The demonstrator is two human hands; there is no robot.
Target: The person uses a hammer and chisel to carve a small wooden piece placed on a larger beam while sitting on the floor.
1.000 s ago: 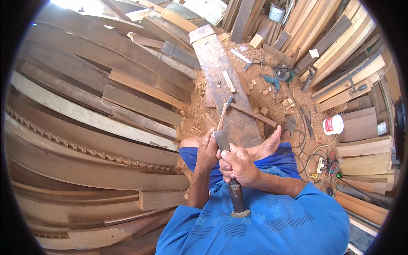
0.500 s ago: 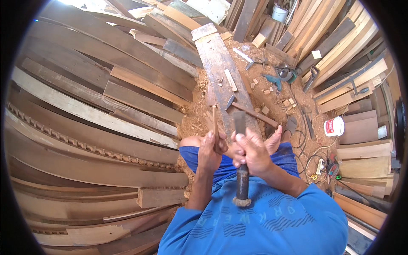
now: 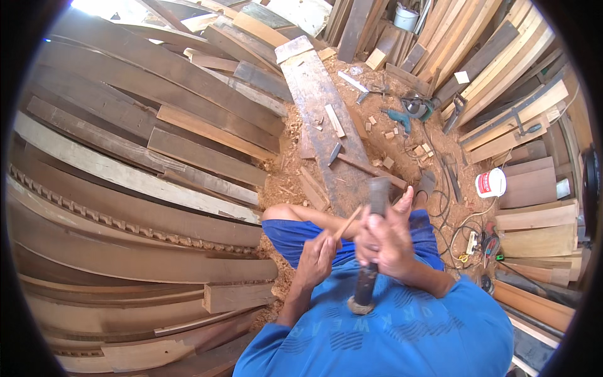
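Observation:
My left hand [image 3: 315, 259] is closed around a thin strip of pale wood [image 3: 349, 222], which points up and to the right. Close beside it, my right hand [image 3: 385, 244] grips a chisel [image 3: 365, 286] by its dark handle. The chisel's broad blade sticks up past my fingers, smeared by motion, and its frayed handle end hangs over my blue shirt. Strip and chisel are near each other; whether they touch cannot be made out. Ahead of my hands, a hammer [image 3: 370, 169] lies with its head on a worn wooden plank [image 3: 314, 81].
Stacked boards [image 3: 207, 207] line the left side. Shavings and offcuts cover the ground around the plank. To the right are a teal power tool [image 3: 399, 119], a handsaw [image 3: 454, 113], cables, a white-and-red bucket [image 3: 491, 183] and more boards [image 3: 534, 223].
The wood strip has swung from nearly upright to slanting up and right. My right hand has shifted a little right with the chisel, which now leans more. The view has moved slightly.

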